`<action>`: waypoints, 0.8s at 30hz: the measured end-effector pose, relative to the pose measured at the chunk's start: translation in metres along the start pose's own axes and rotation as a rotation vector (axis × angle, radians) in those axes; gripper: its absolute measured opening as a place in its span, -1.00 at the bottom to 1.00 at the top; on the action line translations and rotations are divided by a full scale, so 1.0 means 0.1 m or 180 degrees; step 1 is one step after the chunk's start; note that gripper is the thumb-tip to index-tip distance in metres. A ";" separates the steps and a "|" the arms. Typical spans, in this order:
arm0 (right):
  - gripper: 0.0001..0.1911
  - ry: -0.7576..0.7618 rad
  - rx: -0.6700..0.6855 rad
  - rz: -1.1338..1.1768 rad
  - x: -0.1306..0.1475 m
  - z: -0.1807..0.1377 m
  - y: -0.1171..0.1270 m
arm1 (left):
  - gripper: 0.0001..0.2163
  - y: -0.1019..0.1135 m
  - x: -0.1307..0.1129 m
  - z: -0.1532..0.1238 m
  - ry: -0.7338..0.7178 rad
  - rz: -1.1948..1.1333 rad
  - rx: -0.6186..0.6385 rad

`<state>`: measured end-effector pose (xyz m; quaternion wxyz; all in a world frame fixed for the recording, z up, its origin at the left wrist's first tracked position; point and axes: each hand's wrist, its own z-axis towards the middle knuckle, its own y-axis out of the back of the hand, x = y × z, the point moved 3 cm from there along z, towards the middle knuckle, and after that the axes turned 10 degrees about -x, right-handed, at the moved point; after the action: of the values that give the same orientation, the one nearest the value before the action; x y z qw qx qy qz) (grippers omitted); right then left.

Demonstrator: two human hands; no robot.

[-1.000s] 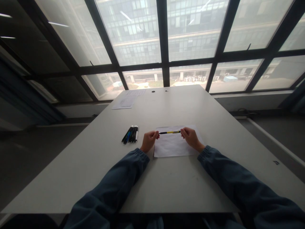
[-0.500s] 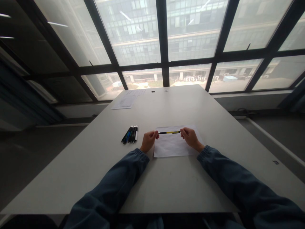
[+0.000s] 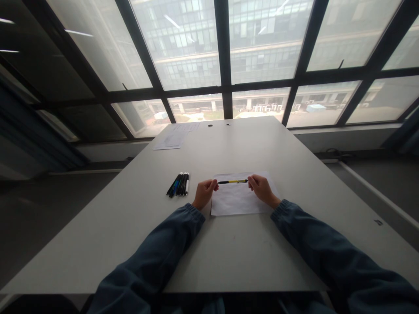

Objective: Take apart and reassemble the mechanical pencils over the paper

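A yellow and black pen (image 3: 233, 181) is stretched level between my two hands, over a white sheet of paper (image 3: 235, 203). My left hand (image 3: 205, 192) pinches its black end between thumb and fingers. On the other side, my right hand (image 3: 261, 188) pinches the end with the clip. Both fingertips cover the very ends of the pen. Left of my left hand, several pens (image 3: 178, 185), mostly black with some blue and white, lie side by side in a bundle.
The white table (image 3: 209, 257) reaches forward to the windows. Printed papers (image 3: 168, 138) lie at its far left. A round black disc (image 3: 210, 125) and a small dark item (image 3: 228, 124) sit near the far edge. A small dark mark (image 3: 378, 222) shows at the right edge.
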<state>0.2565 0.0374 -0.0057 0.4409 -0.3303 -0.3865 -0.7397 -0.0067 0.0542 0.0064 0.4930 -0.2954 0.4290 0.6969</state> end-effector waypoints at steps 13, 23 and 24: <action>-0.48 0.0016 0.0018 -0.0009 0.01 0.00 0.00 | -0.55 -0.01 0.00 0.00 -0.0026 -0.0001 0.0030; -0.44 0.0022 0.0031 -0.0022 0.01 -0.01 -0.01 | -0.55 -0.01 0.03 0.00 0.0024 -0.0040 0.0039; -0.45 0.0027 0.0030 -0.0022 0.01 -0.01 0.00 | -0.55 -0.01 0.03 0.00 0.0025 -0.0037 0.0043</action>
<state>0.2555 0.0366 -0.0050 0.4414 -0.3237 -0.3893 -0.7408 -0.0068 0.0553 0.0039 0.4974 -0.2972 0.4339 0.6899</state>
